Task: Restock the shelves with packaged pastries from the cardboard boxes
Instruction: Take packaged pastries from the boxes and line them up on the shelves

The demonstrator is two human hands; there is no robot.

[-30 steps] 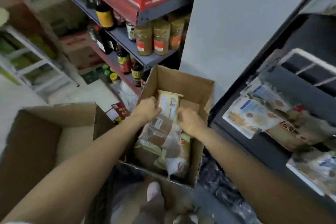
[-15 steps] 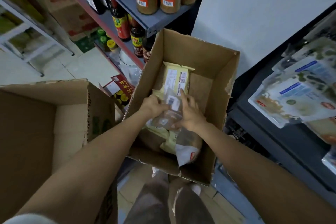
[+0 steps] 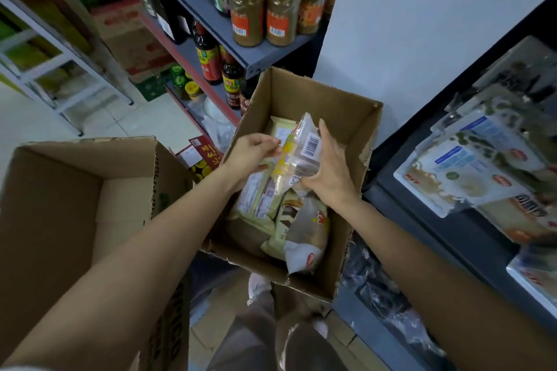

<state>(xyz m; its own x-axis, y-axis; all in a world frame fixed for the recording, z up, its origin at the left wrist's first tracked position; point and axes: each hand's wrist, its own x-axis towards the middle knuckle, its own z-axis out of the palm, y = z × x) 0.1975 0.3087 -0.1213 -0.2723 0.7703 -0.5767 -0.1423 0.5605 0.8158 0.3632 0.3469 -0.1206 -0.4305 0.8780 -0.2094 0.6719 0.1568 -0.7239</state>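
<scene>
An open cardboard box (image 3: 355, 117) sits in front of me with several packaged pastries (image 3: 265, 199) lying in it. Both hands hold a clear pastry pack (image 3: 304, 150) with a barcode, lifted above the others. My left hand (image 3: 250, 156) pinches its yellow left edge. My right hand (image 3: 331, 172) grips its right side, fingers curled round it. A dark shelf (image 3: 452, 238) at the right carries flat packaged pastries (image 3: 470, 172).
A second, larger cardboard box (image 3: 60, 190) stands open at the left. Behind the boxes a grey shelf (image 3: 256, 54) holds sauce bottles (image 3: 208, 60) and spice jars (image 3: 250, 9). A white wall panel (image 3: 422, 24) rises beyond the box. My legs (image 3: 271, 337) are below.
The hands have raised one clear pack out of the pile and turned it upright, barcode toward me. The camera has tilted, so the box sits lower in view.
</scene>
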